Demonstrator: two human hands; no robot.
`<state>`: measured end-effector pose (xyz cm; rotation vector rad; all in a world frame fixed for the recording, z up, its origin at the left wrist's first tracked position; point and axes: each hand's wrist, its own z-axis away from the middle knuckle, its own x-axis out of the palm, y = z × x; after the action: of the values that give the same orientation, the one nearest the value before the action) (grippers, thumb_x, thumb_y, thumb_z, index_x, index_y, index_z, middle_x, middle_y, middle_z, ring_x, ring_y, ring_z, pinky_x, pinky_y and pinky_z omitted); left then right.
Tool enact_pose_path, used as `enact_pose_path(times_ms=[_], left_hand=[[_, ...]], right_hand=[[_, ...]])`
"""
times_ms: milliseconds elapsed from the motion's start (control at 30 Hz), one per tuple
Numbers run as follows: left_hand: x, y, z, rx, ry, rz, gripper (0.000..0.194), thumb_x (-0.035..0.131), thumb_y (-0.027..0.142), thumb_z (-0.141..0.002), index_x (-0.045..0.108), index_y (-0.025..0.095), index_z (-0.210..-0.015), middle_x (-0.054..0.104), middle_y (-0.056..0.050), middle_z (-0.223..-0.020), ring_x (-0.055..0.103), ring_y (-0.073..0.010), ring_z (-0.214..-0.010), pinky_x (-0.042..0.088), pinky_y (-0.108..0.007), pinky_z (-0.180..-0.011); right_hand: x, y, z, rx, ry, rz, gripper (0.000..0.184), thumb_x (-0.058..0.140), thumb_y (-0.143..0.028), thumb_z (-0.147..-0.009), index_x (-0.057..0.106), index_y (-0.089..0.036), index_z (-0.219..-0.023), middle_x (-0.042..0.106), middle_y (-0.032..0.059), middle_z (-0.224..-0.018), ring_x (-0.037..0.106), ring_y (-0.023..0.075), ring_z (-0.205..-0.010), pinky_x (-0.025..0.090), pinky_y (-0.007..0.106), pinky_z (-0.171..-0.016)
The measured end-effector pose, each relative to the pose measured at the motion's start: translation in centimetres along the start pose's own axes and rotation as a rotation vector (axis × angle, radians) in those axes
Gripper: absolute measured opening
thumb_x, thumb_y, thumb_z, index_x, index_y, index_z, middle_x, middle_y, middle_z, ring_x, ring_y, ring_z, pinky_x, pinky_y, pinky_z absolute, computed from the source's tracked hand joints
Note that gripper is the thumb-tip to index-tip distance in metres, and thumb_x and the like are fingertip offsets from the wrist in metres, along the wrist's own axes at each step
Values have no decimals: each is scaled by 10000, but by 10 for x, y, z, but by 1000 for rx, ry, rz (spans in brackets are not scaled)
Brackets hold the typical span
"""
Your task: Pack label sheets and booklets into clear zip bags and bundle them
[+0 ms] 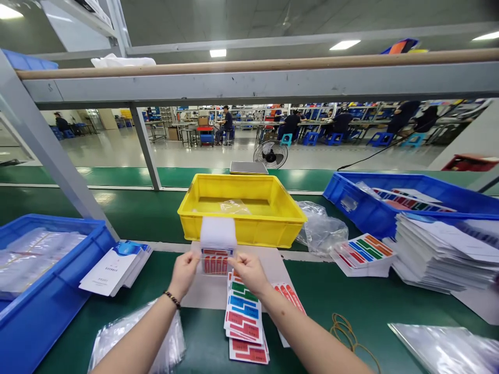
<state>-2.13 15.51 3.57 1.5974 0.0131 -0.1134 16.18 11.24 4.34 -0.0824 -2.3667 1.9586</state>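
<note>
My left hand [184, 276] and my right hand [251, 273] are both closed, pinching the two sides of a clear plastic bag [215, 264]. Red-printed labels show through its lower part, and a plain whitish part rises above them. The bag is held up in front of a yellow bin [240, 236]. Beneath my right hand lies a fanned stack of colored label cards [244, 311], striped red, blue, green and orange. More red label cards [289, 297] lie partly under my right forearm. Below my left forearm is a pile of clear plastic bags [171, 337].
Left stands a blue bin [58, 317] of bagged items, beside white booklets [113, 267]. To the right are crumpled plastic [323, 231], more label cards [360, 254], a tall paper stack [440, 254], a blue bin [351, 205], rubber bands [345, 332] and flat plastic bags [448, 345].
</note>
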Motion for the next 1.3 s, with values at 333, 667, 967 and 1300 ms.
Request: enact_pose_path(times_ms=[333,667,967,1300], left_hand=[[24,31,36,-116,-235,207,385,623,355,-658,311,211,-482,295,105,-373,199,-50,-388,170,-208,-414],[37,37,121,-380,-556,438,420,633,458,-695,345,204,-525,260,113,-405,156,-42,-377,151,-188,-373],[90,-24,160,-330,-770,209,446,606,587,-665,438,184,-573,468,52,-421,474,-103,-434,309,-223,-502],[99,-76,161,-378,-868,214,471,661,610,-581,519,161,-606,437,70,-492,402,-54,-367,268,-206,-431]], right_hand=[[-8,-22,20,251,-278,-137,380,651,-514,-648,601,-142,-589,600,15,-628,558,116,-548,464,251,-542],[-91,-66,101,154,-68,203,252,599,-373,-768,699,-155,-692,692,45,-701,618,159,-681,479,266,-653],[-198,-64,124,214,282,619,313,515,-403,-765,674,-134,-748,707,77,-747,625,165,-661,491,260,-588],[-257,-26,126,326,518,1073,266,488,-153,-753,618,-111,-981,624,152,-1041,556,254,-962,399,378,-809]])
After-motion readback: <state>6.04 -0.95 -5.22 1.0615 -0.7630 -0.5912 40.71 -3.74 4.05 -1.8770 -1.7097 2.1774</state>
